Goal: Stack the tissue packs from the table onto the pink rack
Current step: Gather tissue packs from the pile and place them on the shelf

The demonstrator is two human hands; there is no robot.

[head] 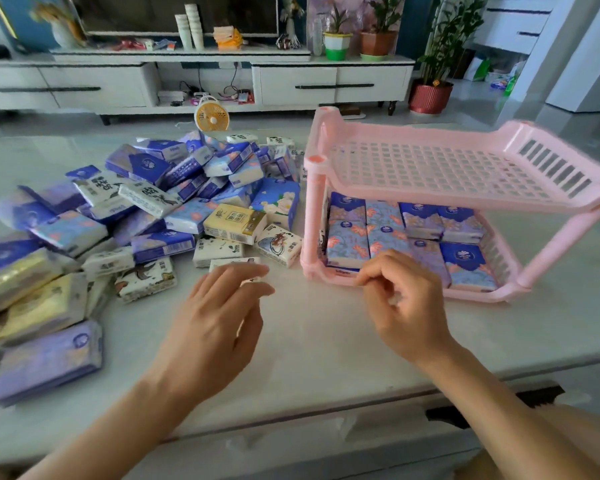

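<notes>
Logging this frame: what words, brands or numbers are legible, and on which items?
None reads clearly.
White tissue pack with black brush characters: too blurred to read.
Cream tissue pack with brown label: characters too small.
Blue floral tissue packs in the pink plastic rack: round white logos, unreadable.

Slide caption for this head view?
Left hand beside the tissue pile; right hand at the pink rack, lower shelf stocked.
</notes>
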